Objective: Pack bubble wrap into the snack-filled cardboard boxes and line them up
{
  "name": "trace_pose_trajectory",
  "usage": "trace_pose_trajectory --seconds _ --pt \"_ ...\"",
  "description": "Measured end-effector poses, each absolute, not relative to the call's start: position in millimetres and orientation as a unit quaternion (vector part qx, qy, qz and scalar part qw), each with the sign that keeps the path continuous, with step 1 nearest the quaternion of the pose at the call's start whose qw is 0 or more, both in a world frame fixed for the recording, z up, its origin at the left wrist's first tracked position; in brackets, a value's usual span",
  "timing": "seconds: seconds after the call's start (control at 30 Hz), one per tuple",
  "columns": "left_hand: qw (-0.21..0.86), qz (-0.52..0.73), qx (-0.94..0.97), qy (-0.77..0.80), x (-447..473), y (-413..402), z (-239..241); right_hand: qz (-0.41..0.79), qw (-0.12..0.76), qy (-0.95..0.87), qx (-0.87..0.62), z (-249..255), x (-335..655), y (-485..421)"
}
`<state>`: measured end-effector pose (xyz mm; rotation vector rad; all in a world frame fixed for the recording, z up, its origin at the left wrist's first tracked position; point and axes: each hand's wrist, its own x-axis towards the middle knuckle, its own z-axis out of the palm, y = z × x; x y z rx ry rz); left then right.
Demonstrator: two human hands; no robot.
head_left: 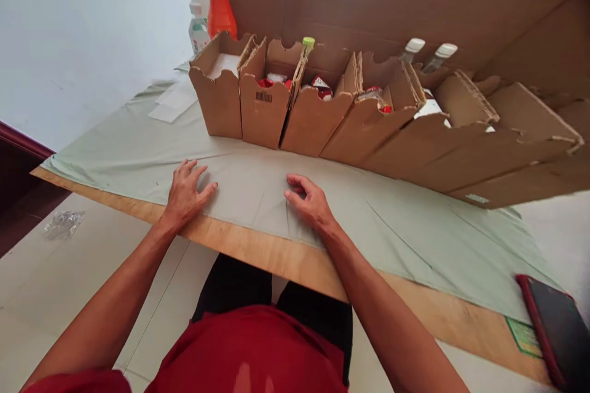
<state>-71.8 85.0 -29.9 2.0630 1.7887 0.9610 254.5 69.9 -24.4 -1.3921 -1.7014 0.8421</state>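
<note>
My left hand [184, 190] rests on the pale green cloth [244, 178] near the table's front edge, palm down, with its fingers apart and nothing in it. To the right, my right hand [308, 199] lies on its side on the same cloth, fingers loosely curved, the thumb apart from them and nothing held. Beyond both hands stands a row of open cardboard bins [262, 113]. Small red and white packets [321, 87] show inside some of them. A white sheet-like thing [225, 64] is in the leftmost bin.
An orange bottle [220, 6] and white bottles [198, 27] stand behind the bins at left. White-capped bottles [442, 55] rise behind them at right. A phone in a red case [553, 325] lies at the table's right edge. A clear plastic wrapper [64, 225] lies on the floor.
</note>
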Motion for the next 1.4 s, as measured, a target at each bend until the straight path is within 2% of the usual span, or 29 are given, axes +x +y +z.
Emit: trace_pose_trajectory --seconds 0.13,0.3,0.5,1.4 --pt "0.107 0.328 0.713 0.611 -72.1 85.1 -31.1 0.346 0.347 -0.679 -0.546 -7.4 259.0 62.0" --pt "0.090 0.324 0.717 0.611 -74.0 81.3 -27.1 0.312 0.308 -0.697 -0.568 13.2 279.4 21.2" --pt "0.062 0.328 0.715 0.615 -73.4 80.8 -25.8 0.279 0.248 -0.710 -0.597 10.7 313.0 -22.6" --pt "-0.032 0.300 0.728 0.615 -82.2 95.7 -48.6 0.231 0.194 -0.743 -0.598 6.7 315.7 -36.3"
